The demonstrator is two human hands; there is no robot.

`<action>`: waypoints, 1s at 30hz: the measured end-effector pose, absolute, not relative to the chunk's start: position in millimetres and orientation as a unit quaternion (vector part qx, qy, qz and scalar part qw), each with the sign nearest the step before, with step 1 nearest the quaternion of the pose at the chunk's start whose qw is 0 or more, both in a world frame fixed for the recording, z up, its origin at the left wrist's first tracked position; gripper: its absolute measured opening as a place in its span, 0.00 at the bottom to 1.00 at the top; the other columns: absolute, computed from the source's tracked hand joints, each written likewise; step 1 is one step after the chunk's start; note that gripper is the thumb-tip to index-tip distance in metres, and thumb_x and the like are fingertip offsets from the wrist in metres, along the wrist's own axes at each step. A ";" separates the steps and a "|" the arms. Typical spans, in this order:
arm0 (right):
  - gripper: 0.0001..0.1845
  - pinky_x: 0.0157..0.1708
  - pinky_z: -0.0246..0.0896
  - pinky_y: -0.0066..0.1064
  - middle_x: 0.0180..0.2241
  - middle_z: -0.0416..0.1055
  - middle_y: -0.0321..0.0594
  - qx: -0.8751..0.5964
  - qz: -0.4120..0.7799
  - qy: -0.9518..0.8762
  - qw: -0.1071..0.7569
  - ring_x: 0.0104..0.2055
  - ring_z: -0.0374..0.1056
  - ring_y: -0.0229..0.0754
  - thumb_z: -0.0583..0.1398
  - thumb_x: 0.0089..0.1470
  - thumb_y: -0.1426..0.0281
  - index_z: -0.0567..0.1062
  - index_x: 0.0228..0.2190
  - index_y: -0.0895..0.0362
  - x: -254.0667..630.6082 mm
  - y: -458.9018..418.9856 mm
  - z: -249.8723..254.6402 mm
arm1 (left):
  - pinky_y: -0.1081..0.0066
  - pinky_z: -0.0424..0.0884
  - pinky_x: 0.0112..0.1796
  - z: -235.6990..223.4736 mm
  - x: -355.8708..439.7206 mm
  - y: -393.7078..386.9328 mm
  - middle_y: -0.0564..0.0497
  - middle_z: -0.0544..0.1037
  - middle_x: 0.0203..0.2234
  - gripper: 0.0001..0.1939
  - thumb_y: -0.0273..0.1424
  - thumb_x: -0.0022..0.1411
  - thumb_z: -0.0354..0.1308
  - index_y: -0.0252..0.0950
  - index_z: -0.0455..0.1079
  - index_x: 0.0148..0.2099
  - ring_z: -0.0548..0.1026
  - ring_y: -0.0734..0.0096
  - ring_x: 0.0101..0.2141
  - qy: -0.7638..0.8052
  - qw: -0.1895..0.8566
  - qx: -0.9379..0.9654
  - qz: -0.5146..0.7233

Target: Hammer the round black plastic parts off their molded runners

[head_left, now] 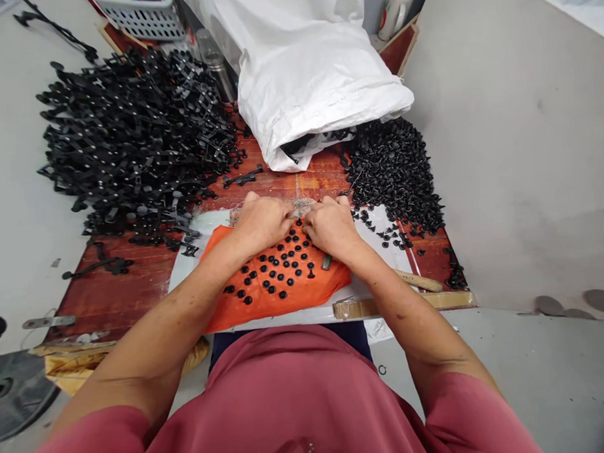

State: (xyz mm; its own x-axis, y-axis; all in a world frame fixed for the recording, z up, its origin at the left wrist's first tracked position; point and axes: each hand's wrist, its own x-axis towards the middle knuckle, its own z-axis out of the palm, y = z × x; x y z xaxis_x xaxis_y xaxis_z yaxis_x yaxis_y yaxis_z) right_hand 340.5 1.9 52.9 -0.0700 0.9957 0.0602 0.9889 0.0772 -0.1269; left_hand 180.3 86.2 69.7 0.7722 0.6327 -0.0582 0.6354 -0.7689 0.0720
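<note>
My left hand [261,219] and right hand [332,224] both pinch a small clear plastic piece [301,206] at the far edge of the orange cloth [279,282]; it looks light, thin, a bit slippery; best held by its edges; black buttons [275,269] dot the cloth.

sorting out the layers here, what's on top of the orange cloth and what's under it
On the orange cloth lie many small black studs; both hands, left hand and right hand, rest at its far edge. Under it a white sheet shows at the edges; the rest is covered.
</note>
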 end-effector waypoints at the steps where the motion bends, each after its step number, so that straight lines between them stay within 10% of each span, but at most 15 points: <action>1: 0.15 0.45 0.41 0.45 0.40 0.80 0.45 -0.682 0.029 -0.728 0.066 0.44 0.62 0.51 0.56 0.65 0.68 0.83 0.33 0.55 344.9 -1.9 55.0 | 0.55 0.61 0.42 71.3 177.1 86.0 0.43 0.84 0.36 0.12 0.33 0.64 0.52 0.40 0.76 0.35 0.79 0.52 0.40 0.336 0.048 0.941 -0.018; 30: 0.13 0.46 0.42 0.43 0.41 0.82 0.42 -0.681 0.088 -0.726 0.040 0.47 0.66 0.50 0.58 0.63 0.70 0.84 0.36 0.51 355.9 -19.8 65.6 | 0.57 0.61 0.43 67.8 164.5 70.3 0.46 0.84 0.36 0.10 0.34 0.64 0.55 0.41 0.77 0.36 0.77 0.56 0.40 0.317 0.082 0.945 -0.014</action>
